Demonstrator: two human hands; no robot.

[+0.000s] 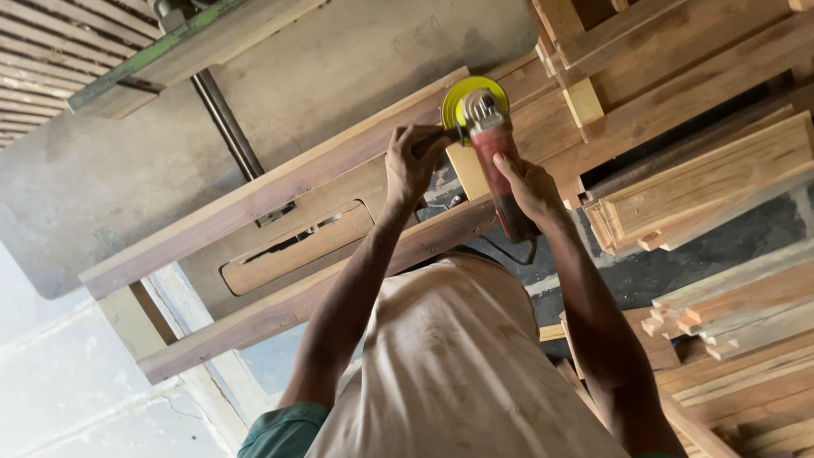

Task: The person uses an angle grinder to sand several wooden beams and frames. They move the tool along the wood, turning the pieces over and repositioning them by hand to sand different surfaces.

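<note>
My right hand [527,188] grips the red body of an angle grinder [492,144]. My left hand [412,163] is closed on the grinder's side handle. The tool's yellow disc [462,100] rests against a small pale wood block [468,170] on a long wooden frame [254,199]. The frame has two parallel rails and a panel with a rounded cut-out. A black cord [513,252] loops from the rear of the grinder. My pale, dusty apron [458,365] fills the lower middle of the view.
Stacked wooden planks and mouldings [712,170] crowd the right side, with more timber [746,339] at lower right. A green-edged board [170,51] and a dark metal bar [227,123] lie upper left on the grey concrete surface [85,187].
</note>
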